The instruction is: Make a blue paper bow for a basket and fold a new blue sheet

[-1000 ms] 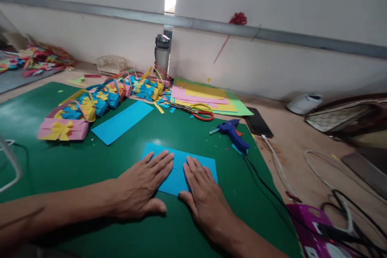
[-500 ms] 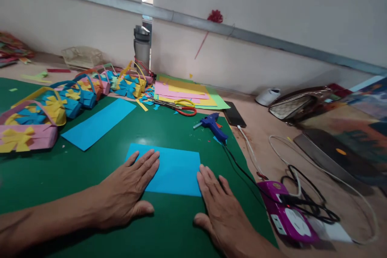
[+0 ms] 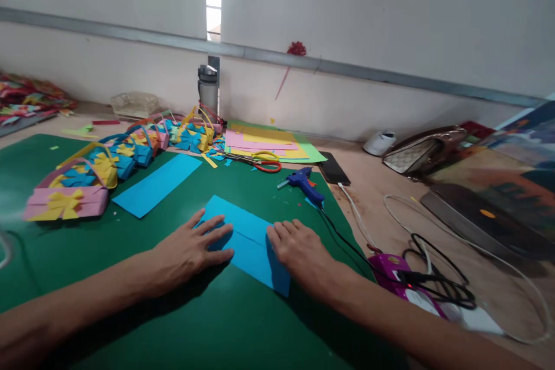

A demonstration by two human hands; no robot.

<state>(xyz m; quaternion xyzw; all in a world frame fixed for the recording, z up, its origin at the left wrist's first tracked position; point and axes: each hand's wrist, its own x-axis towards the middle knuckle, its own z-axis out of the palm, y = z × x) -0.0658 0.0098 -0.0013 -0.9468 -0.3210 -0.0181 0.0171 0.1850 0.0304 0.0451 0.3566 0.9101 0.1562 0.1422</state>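
Note:
A blue sheet of paper [image 3: 249, 243] lies slantwise on the green mat, with a line like a crease or fold edge running along it. My left hand [image 3: 193, 248] rests over its left end, fingers spread and palm down. At the right end of the sheet is my right hand [image 3: 299, 248], its fingers bent and held together on the edge; the thumb is hidden beneath. A second blue paper strip [image 3: 158, 185] lies flat on the mat beyond my left hand. Farther right, a blue glue gun [image 3: 306, 185] lies on its side.
Small paper baskets [image 3: 82, 202] with bows line the left side. Scissors [image 3: 260, 161] lie before stacked coloured paper [image 3: 277, 141]. A phone [image 3: 333, 169], a purple power strip [image 3: 394, 274] and tangled cables [image 3: 451, 289] occupy the right. A bottle [image 3: 208, 89] stands at the back.
The blue sheet has turned clockwise, and a line now shows along it. My right hand has gone from lying flat beside the edge to bent fingers over it. The camera view has shifted.

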